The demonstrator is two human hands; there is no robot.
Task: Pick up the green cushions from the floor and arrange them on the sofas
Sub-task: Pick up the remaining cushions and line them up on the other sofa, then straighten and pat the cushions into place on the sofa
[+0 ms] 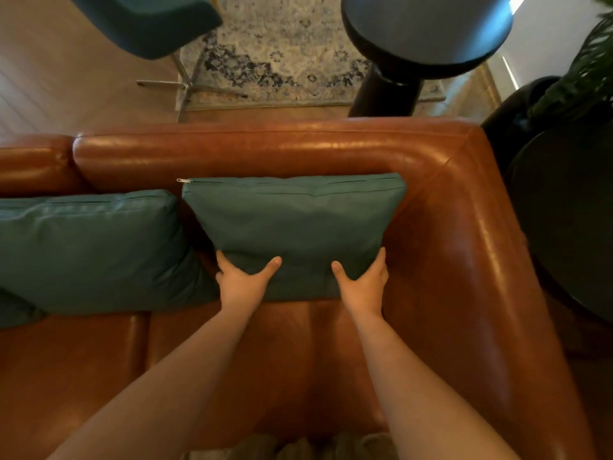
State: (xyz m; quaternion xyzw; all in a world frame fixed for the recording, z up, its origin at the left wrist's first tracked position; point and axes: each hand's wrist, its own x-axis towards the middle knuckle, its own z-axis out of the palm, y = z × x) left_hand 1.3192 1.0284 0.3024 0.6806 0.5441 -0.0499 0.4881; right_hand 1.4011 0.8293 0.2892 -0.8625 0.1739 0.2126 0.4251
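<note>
The green cushion [292, 227] is propped against the sofa [464, 260] backrest, at 3 o'clock of a second cushion [89, 250]. Its lower corners are gripped by the left hand [240, 280] and right hand [365, 280], fingers [380, 257] curled round the fabric. If let go abruptly, a forward slump onto the seat is judged possible, the leather looking slick.

Patterned rug [282, 54], blue and cream, lying at top centre. Teal chair [149, 24] standing at top left, its metal legs [185, 84] spreading over rug edge. Round black table [428, 28] at top right, glossy top reflecting light, thick black pedestal [384, 91] going down beside rug. Green plant [590, 61] leaning in at far right, over dark round pot [517, 104]. Another dark round shape [564, 210] sitting lower right, too blurred for telling more.
</note>
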